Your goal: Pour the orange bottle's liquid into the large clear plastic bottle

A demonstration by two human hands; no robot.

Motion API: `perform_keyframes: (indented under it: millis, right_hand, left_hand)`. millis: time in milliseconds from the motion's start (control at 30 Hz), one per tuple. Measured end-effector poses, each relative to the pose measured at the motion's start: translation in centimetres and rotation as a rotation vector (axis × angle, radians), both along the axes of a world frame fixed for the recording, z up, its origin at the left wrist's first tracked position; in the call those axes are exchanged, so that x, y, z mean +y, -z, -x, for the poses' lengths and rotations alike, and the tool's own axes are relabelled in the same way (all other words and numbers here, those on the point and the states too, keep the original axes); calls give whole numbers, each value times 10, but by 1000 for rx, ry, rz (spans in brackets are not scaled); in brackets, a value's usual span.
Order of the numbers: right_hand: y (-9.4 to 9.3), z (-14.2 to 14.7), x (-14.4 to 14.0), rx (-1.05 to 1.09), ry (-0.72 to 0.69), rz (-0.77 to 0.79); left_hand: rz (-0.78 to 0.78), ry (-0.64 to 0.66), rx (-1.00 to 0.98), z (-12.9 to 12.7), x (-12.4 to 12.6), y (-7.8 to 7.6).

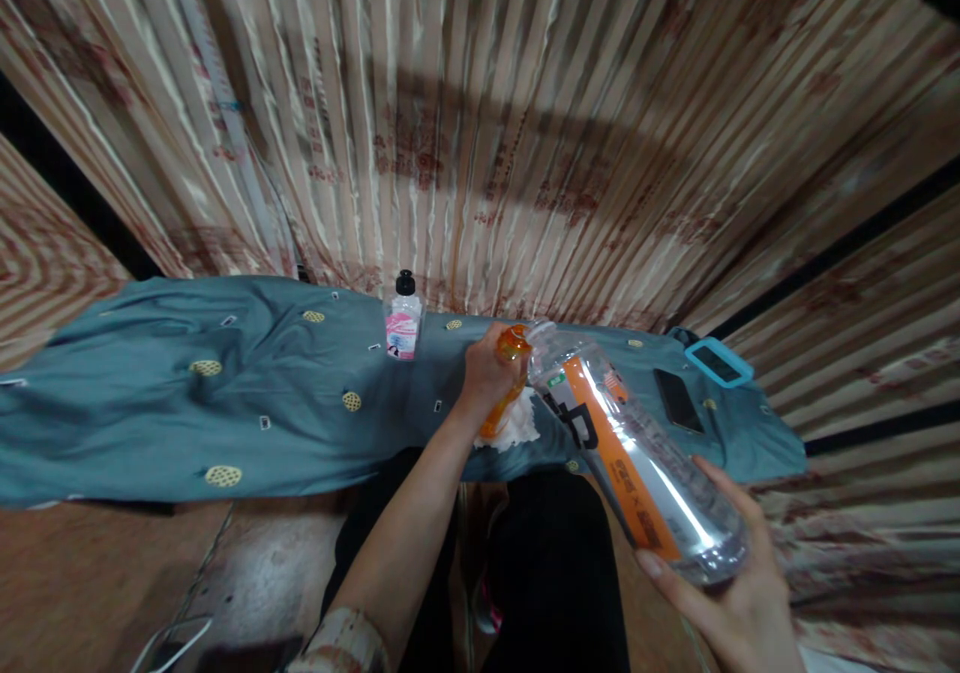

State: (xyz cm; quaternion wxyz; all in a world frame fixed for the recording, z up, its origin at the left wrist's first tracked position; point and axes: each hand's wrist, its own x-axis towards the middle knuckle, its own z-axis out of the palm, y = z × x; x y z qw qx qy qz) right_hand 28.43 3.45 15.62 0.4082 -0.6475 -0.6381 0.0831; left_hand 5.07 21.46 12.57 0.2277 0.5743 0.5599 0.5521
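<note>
My right hand (731, 578) cups the base of a large clear plastic bottle (637, 443) with an orange label, tilted so its open neck points up and left. My left hand (486, 373) grips a small orange bottle (508, 378), holding it upright right at the big bottle's mouth. A crumpled white tissue (519, 425) lies under the small bottle on the teal cloth (225, 393).
A small clear bottle with a pink label and black cap (403, 318) stands on the cloth near the back. A black phone (677, 400) and a device in a light blue case (718, 361) lie at the right end. Striped curtains hang behind.
</note>
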Motion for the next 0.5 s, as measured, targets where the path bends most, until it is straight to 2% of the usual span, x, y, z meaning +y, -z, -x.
perform_keyframes:
  millis: [167, 500]
  right_hand:
    - [-11, 20, -3, 86, 49, 46]
    - [-9, 17, -3, 82, 35, 33]
  left_hand:
    - [-2, -7, 7, 0, 0, -1]
    - [-3, 6, -11, 0, -1, -1]
